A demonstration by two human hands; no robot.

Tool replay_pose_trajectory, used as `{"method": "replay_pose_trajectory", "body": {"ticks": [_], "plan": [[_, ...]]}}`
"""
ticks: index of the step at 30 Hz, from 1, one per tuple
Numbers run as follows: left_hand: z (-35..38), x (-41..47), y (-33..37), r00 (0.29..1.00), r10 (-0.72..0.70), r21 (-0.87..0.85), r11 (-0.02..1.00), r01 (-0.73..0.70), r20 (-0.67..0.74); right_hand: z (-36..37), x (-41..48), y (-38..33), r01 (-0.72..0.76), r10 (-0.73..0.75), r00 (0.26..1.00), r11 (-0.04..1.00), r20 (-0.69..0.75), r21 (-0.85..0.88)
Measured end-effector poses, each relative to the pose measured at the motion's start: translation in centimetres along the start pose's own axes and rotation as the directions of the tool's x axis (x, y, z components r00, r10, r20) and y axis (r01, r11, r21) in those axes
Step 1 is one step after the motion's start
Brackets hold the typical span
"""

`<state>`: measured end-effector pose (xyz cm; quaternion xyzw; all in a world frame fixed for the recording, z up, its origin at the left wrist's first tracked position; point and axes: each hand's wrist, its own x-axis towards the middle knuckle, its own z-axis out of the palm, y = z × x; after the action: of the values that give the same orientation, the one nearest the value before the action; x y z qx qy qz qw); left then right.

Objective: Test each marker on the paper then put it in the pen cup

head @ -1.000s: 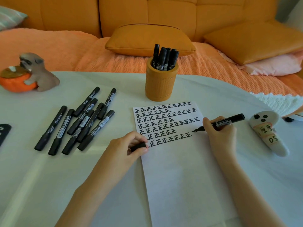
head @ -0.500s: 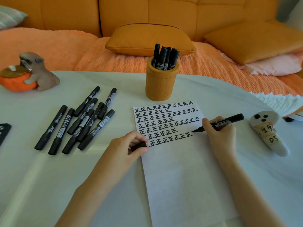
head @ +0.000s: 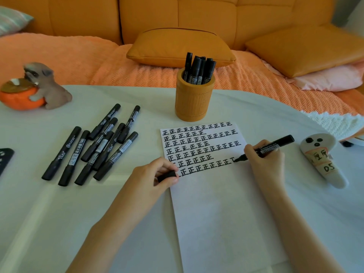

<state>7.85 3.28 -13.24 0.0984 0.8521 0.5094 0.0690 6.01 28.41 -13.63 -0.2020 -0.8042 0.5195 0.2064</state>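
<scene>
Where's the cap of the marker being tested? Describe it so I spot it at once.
Find the white paper mid-table; the left hand rests at its left edge, beside the lowest written row. The cap is the short black stub pinched in its fingers, far shorter than the whole markers lying further left.

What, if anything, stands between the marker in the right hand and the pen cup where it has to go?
Nothing visible does. Between the marker, held by the right hand, and the pen cup lie only the paper and bare table. The markers already standing in the cup partly fill its mouth.
</scene>
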Motion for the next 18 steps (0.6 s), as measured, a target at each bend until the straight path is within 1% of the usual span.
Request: {"method": "replay_pose_trajectory", "body": {"ticks": [5, 12, 18], "plan": [[0.0, -0.02, 0.04, 1.0, 0.007, 0.006, 1.0, -0.007, 0.008, -0.1, 0.06, 0.24, -0.021, 0.022, 1.0, 0.999, -0.022, 0.036], [0.03, -0.03, -0.03, 1.0, 0.003, -0.003, 1.0, -0.003, 0.004, 0.03, -0.01, 0.21, 0.011, -0.011, 1.0, 1.0, -0.021, 0.016], [0.04, 0.01, 0.0, 1.0, 0.002, -0.012, 1.0, -0.002, 0.005, -0.01, 0.07, 0.33, -0.005, 0.006, 1.0, 1.0, -0.027, 0.016]]}}
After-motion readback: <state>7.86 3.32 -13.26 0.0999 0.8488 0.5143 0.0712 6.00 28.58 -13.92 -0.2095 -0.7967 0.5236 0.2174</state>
